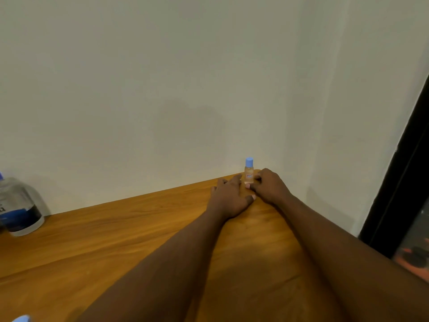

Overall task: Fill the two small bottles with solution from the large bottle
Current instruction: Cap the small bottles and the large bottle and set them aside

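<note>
A small clear bottle (249, 173) with a light blue cap stands upright at the far right corner of the wooden table (116, 240), against the wall. My right hand (270, 185) has its thumb and curled fingers closed around the bottle's lower part. My left hand (228, 196) lies flat on the table just left of the bottle, fingers apart, with the index fingertip beside it. The large clear bottle (19, 208) with a blue label stands at the far left edge, partly cut off. A light blue cap-like shape (22, 319) shows at the bottom left corner.
A plain pale wall (162, 89) runs along the table's back edge. A dark vertical frame (399, 170) stands at the right, past the table's end. Bare wood lies between the large bottle and my arms.
</note>
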